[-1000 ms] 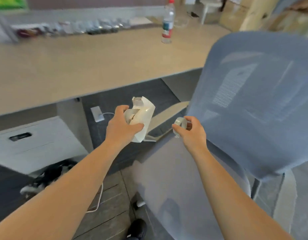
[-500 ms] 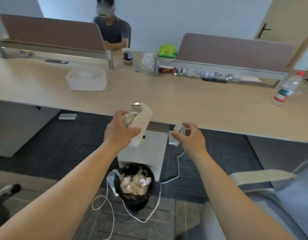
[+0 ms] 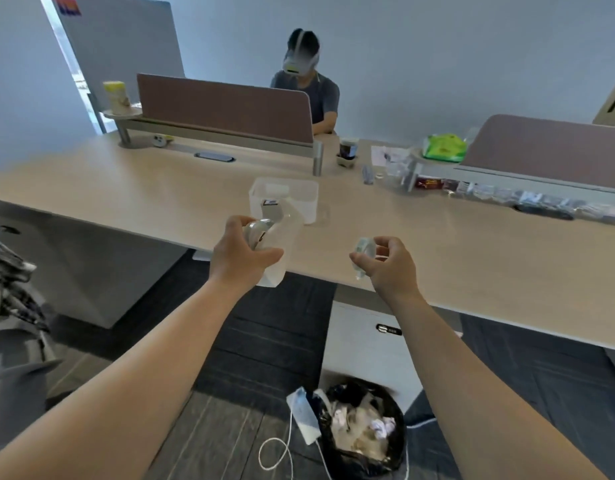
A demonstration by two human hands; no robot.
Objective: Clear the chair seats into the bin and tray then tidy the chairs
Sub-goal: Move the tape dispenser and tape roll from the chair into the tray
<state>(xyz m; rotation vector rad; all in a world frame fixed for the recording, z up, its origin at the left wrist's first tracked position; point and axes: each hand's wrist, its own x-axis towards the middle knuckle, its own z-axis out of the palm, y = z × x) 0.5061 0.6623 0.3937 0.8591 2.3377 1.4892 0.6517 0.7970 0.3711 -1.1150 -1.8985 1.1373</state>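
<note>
The left hand (image 3: 242, 256) grips a white tape holder (image 3: 280, 247). The right hand (image 3: 389, 266) pinches a clear tape roll (image 3: 363, 247). The clear tray (image 3: 301, 199) sits at 12 o'clock, the bin (image 3: 365, 441) at 6 o'clock.

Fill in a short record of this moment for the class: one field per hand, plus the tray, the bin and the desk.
Left hand: grips a white tape dispenser
Right hand: pinches a clear tape roll
Tray: translucent white, on the desk, just beyond the dispenser
Bin: black-lined, on the floor under the desk edge, holding crumpled paper
Desk: light wood; a person sits at its far side
</note>
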